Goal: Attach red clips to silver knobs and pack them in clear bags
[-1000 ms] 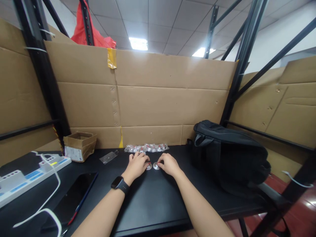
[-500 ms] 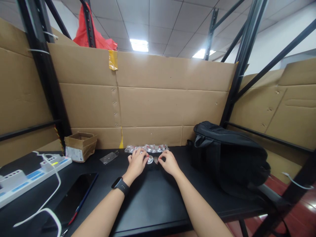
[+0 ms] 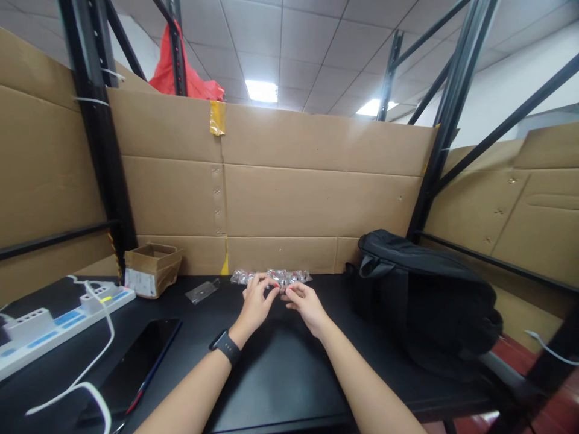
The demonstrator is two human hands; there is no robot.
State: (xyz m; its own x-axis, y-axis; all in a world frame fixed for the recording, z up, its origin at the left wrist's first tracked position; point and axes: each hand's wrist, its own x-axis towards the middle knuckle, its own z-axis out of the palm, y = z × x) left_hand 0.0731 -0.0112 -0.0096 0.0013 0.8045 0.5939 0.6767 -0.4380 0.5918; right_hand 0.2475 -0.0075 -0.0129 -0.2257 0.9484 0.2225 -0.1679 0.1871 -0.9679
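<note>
head: right hand (image 3: 309, 305) near packets (image 3: 299, 276)

This looks like a workstation built into metal racking, in a workshop or storeroom; which of the two cannot be told. Dark rack posts (image 3: 97, 138) stand on both sides, and cardboard panels (image 3: 280, 199) wall in the black tabletop (image 3: 280, 374) beyond the hands. A white power strip (image 3: 67, 328) lies to the left of the left hand (image 3: 257, 304). Overhead are a tiled ceiling (image 3: 303, 45) and bright light panels (image 3: 262, 91); red flooring (image 3: 515, 355) shows at lower right.
</note>
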